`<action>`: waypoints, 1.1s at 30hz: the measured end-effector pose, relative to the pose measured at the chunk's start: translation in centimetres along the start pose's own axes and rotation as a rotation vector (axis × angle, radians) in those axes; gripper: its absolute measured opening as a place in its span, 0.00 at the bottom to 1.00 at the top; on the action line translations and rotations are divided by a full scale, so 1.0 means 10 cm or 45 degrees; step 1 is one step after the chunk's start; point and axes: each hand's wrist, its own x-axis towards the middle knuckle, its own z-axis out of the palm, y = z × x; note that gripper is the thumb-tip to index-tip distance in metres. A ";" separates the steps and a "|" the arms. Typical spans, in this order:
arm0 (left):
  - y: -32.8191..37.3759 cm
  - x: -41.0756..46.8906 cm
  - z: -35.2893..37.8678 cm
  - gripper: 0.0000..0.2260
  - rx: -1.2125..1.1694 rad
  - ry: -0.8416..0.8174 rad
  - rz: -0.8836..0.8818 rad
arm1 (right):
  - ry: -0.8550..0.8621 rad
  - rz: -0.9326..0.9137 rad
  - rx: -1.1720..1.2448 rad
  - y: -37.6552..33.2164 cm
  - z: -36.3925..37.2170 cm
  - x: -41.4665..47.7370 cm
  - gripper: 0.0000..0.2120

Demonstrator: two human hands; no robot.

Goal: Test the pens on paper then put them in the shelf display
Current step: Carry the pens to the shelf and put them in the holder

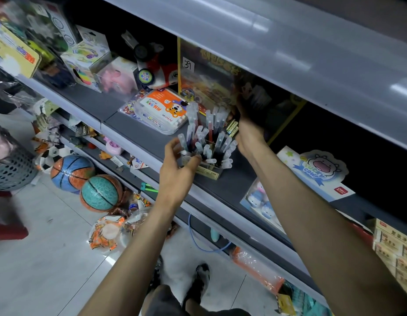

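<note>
While both arms reach toward the dark shelf (152, 133), the pens (207, 133) stand upright with their clear caps up, packed into a see-through pen display (209, 173) near the shelf's front edge. The left hand (177, 165) is at the display's front left corner. Its fingers curve over the nearest caps and its thumb touches the front row, but I cannot tell whether it actually grips a pen. The right hand (249, 124) is behind the display on its far right side, in shadow and blurred. Its fingers seem to be bent round something dark, and whether they are clamped on it cannot be made out. The two hands are apart, with the pens between them.

Just behind the display lies an orange-and-white case (161, 108) with a cartoon bear on it. Farther right on the same shelf is a pale box (316, 172) printed with a cow. Down on the tiled floor (49, 247), two basketballs (71, 173) sit side by side by the bottom shelf, with a grey perforated basket (11, 169) to their left.
</note>
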 end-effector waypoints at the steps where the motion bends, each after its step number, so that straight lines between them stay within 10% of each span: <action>1: -0.01 0.00 -0.01 0.25 0.006 -0.004 -0.001 | 0.007 -0.021 -0.033 0.04 0.01 0.01 0.22; 9: -0.01 0.02 -0.07 0.24 0.022 -0.043 -0.038 | 0.100 -0.080 -0.184 0.19 -0.08 0.02 0.13; 26: 0.06 0.01 -0.09 0.28 0.053 -0.051 -0.102 | -0.049 -0.078 -0.233 0.30 -0.18 0.00 0.30; 33: 0.09 0.03 -0.09 0.28 0.055 -0.061 -0.108 | -0.236 -0.211 -0.056 0.36 -0.25 -0.02 0.15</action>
